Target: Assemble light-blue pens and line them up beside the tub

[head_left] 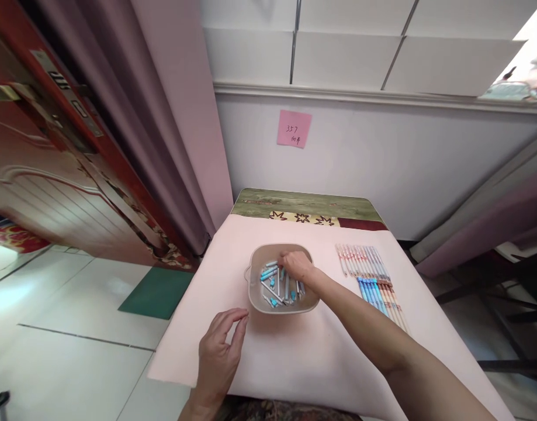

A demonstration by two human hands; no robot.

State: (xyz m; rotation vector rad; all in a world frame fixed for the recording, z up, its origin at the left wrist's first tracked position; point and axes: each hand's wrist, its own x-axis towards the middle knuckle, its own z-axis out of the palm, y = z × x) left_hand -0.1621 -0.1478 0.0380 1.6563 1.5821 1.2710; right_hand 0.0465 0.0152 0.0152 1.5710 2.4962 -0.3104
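A beige plastic basin [282,311] sits on the table and holds loose pen parts [272,287]: white and grey barrels, blue tubes and small blue pieces. My right hand [297,265] reaches over the right side into the basin, fingers bent down and together among the parts; what they pinch is hidden. Just outside the near left rim, my left hand [222,345] hovers with thumb and fingers a little apart and nothing between them. To the right lie rows of pens: white and reddish ones [356,260] behind, blue ones [373,292] and brown-topped ones [393,301] in front.
A pale pink cloth [268,356] covers the table, with a green patterned strip [303,204] along the back against the wall. A pink note [294,128] is stuck on that wall. A curtain and a wooden door [44,169] stand at left; dark furniture is at right.
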